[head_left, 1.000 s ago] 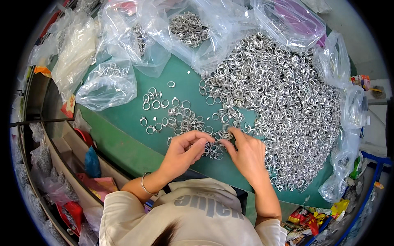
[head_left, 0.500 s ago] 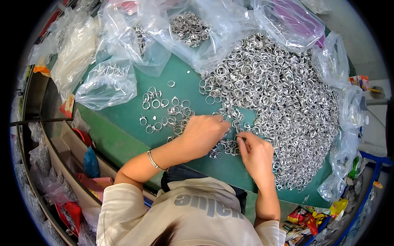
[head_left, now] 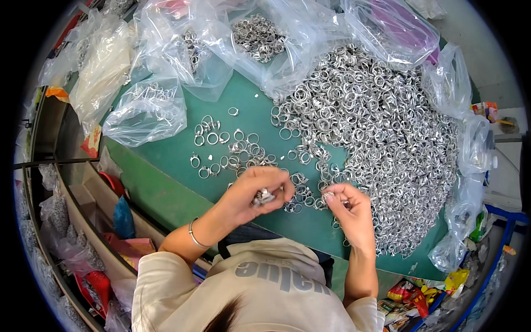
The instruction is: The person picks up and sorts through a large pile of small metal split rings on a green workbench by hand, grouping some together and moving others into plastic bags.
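My left hand (head_left: 255, 191) is turned partly palm up, its fingers curled around several silver rings (head_left: 264, 197). Between the thumb and fingertips of my right hand (head_left: 354, 213) is a silver ring (head_left: 329, 196); something shiny also shows among its curled fingers. Loose rings (head_left: 303, 193) lie on the green table (head_left: 166, 166) between my hands. A large heap of silver rings (head_left: 387, 138) spreads over the right side, just beyond my right hand. Left of centre, past my left hand, lies a smaller scattered group of rings (head_left: 212, 138).
Clear plastic bags (head_left: 146, 113) line the far and left sides, some with rings inside. A bag with a ring pile (head_left: 259, 37) lies open at the back. Bag film (head_left: 464, 182) borders the heap on the right. Wooden compartments (head_left: 88, 193) with bagged items stand at left.
My left hand has drawn back toward me and turned, showing rings in its fingers. My right hand has shifted slightly nearer and right, a ring now visible at its fingertips.
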`<state>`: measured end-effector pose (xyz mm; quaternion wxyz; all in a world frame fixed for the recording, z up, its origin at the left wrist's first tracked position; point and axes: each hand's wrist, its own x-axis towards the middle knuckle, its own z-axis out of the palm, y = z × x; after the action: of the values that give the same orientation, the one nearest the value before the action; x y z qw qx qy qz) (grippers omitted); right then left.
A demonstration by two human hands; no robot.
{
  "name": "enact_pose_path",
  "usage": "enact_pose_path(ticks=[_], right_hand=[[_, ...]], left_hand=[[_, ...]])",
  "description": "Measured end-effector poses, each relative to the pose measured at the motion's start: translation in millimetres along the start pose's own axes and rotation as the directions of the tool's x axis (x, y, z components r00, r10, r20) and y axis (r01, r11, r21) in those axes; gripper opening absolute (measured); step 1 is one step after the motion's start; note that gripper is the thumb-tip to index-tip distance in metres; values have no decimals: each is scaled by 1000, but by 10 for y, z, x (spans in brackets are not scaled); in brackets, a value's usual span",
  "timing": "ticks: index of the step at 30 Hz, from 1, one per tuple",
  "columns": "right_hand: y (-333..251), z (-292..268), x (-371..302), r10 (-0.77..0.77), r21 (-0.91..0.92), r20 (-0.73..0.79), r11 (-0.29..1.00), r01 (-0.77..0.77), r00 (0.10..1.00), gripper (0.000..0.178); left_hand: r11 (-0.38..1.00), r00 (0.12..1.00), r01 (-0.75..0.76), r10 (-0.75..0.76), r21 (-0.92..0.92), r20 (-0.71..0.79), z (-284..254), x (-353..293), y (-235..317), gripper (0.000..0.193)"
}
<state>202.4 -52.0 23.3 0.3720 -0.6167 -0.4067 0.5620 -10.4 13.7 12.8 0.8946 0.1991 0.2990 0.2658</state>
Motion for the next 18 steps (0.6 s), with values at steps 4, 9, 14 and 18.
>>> enact_pose_path(ticks=[4,9,14,18], right_hand=[[-149,197,-165,-148,-57,0,987,148,989,23],[-353,201,-125,-230,-335,59,912,236,971,38],[-107,178,490,-518,-730,-82,613,303,852,24],[-121,200,460,-518,-692,-120,655,302,847,5]], left_hand=[[975,975,214,-217,-52,-52,234,-80,-50,28],[929,929,370,-370,-6,5,159,-60,-163,29],[992,992,125,-124,34,-19,204,14,29,23],[991,999,10,-6,136,-32,1,210,260,16]])
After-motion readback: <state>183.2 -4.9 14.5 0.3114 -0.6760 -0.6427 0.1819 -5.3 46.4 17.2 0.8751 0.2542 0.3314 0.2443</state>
